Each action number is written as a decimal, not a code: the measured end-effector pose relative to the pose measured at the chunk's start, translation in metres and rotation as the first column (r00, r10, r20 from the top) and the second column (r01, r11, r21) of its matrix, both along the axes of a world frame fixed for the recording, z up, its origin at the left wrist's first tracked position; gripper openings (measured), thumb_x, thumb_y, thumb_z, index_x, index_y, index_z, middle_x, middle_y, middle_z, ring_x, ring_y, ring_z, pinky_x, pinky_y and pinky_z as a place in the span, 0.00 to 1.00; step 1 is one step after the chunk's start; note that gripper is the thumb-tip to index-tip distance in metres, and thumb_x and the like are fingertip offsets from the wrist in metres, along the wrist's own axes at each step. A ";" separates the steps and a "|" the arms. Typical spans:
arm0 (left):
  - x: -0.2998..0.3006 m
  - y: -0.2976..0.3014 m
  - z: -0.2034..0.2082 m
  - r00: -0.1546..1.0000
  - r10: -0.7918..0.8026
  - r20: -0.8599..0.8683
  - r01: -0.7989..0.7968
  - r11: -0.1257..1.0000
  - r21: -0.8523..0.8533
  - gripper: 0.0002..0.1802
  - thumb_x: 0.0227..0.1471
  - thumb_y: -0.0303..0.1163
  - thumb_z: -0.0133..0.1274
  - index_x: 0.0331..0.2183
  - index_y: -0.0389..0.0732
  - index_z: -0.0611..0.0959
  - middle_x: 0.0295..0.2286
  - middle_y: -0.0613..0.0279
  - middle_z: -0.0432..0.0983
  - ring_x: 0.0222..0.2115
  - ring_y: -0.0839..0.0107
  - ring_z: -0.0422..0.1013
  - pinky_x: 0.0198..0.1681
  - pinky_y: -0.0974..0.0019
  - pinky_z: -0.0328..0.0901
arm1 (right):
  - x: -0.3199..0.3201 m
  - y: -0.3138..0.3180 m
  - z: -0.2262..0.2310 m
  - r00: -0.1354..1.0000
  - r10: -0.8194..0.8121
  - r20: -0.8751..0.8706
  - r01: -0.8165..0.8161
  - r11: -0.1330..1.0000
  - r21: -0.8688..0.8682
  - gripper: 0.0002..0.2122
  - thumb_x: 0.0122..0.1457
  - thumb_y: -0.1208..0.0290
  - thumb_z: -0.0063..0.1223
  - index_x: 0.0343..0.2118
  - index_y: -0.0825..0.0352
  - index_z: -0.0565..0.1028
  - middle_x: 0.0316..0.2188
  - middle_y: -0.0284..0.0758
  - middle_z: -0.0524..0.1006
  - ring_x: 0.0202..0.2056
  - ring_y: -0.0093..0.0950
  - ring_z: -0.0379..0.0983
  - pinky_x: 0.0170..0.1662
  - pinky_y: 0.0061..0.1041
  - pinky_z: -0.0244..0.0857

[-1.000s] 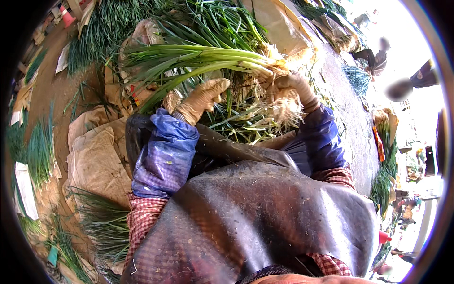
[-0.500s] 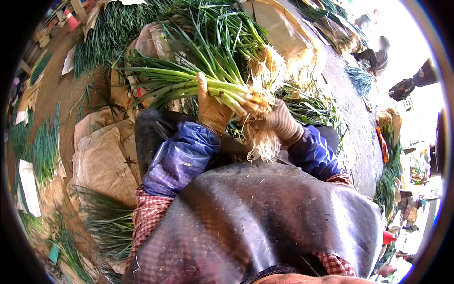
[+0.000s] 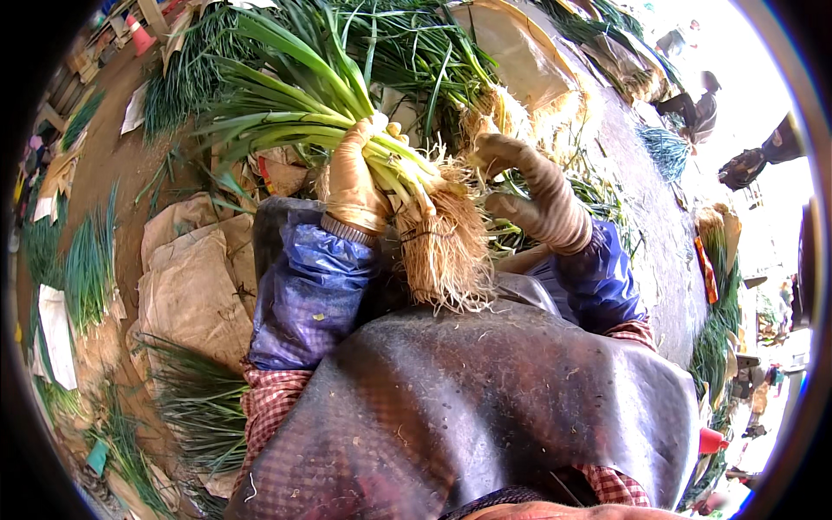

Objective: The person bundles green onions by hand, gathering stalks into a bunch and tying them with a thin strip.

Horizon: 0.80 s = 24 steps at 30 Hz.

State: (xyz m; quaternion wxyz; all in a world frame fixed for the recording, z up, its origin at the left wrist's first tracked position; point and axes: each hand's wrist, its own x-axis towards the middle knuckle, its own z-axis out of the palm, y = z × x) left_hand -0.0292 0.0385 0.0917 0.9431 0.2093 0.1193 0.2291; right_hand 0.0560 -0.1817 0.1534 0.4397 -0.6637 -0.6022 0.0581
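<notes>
My left hand (image 3: 354, 178), in a tan glove, is closed around the pale stalks of a bunch of green onions (image 3: 400, 172). Its long green leaves fan out toward the upper left, and its shaggy roots (image 3: 449, 247) hang over my lap. Just right of those roots is my gloved right hand (image 3: 544, 192), its thumb and fingers spread with nothing seen between them. The fingertips reach close to the roots of a larger pile of green onions (image 3: 425, 39) beyond; whether they touch it I cannot tell. Blue plastic sleeves cover both forearms.
A dark apron (image 3: 485, 390) covers my lap. Folded tan sacks (image 3: 195, 290) lie at my left, with more onion bundles (image 3: 91, 269) farther left. A large pale sack (image 3: 516, 48) stands ahead. People (image 3: 698, 113) are at the far right, and an orange cone (image 3: 139, 35) is far left.
My right hand has come off the bunch's root end and opened to the right. The left hand has shifted left and tilted the bunch, so its roots now hang toward me.
</notes>
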 end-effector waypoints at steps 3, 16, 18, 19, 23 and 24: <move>0.004 0.001 -0.011 0.998 -0.016 -0.058 0.021 0.996 0.092 0.14 0.50 0.33 0.55 0.38 0.35 0.77 0.30 0.55 0.76 0.31 0.62 0.73 0.38 0.58 0.70 | -0.008 0.020 0.005 0.928 0.036 0.370 0.032 0.984 -0.177 0.28 0.49 0.76 0.57 0.56 0.63 0.66 0.38 0.41 0.77 0.35 0.35 0.76 0.39 0.33 0.71; 0.040 0.003 0.014 0.993 0.057 -0.102 -0.073 0.984 -0.165 0.09 0.52 0.34 0.52 0.32 0.39 0.73 0.25 0.61 0.73 0.24 0.67 0.71 0.31 0.63 0.70 | -0.005 -0.005 0.031 0.982 0.043 0.185 -0.079 0.978 0.193 0.07 0.54 0.79 0.56 0.36 0.68 0.78 0.23 0.37 0.78 0.23 0.25 0.76 0.25 0.23 0.69; 0.061 0.034 0.012 1.000 0.015 0.013 -0.011 0.968 -0.249 0.14 0.54 0.43 0.48 0.28 0.42 0.74 0.22 0.61 0.73 0.19 0.68 0.70 0.24 0.62 0.69 | -0.024 -0.042 0.022 0.844 -0.214 -0.492 0.355 0.910 0.213 0.10 0.53 0.76 0.60 0.39 0.69 0.78 0.31 0.36 0.80 0.27 0.22 0.76 0.29 0.22 0.72; 0.068 0.040 0.016 0.997 -0.012 0.070 0.028 0.971 -0.236 0.15 0.53 0.45 0.48 0.28 0.42 0.74 0.22 0.60 0.73 0.20 0.66 0.71 0.23 0.62 0.68 | -0.001 -0.048 0.005 0.917 -0.249 -0.312 0.300 0.945 0.128 0.13 0.51 0.75 0.62 0.41 0.68 0.77 0.35 0.36 0.79 0.30 0.23 0.76 0.33 0.22 0.72; 0.089 0.012 0.037 0.976 -0.002 0.220 0.061 0.963 -0.263 0.16 0.53 0.42 0.50 0.32 0.37 0.77 0.29 0.53 0.78 0.29 0.56 0.74 0.35 0.57 0.69 | 0.029 -0.036 -0.090 0.905 -0.034 -0.425 -0.013 0.994 -0.108 0.52 0.47 0.49 0.64 0.67 0.61 0.40 0.66 0.40 0.49 0.66 0.36 0.43 0.65 0.38 0.44; 0.086 -0.001 0.043 0.983 0.030 0.181 0.018 0.966 -0.258 0.15 0.53 0.41 0.51 0.32 0.37 0.77 0.30 0.53 0.78 0.30 0.56 0.74 0.36 0.56 0.70 | 0.028 -0.021 -0.102 0.807 -0.003 -0.590 -0.079 0.990 -0.113 0.54 0.49 0.45 0.60 0.66 0.60 0.33 0.68 0.40 0.39 0.67 0.36 0.38 0.66 0.37 0.39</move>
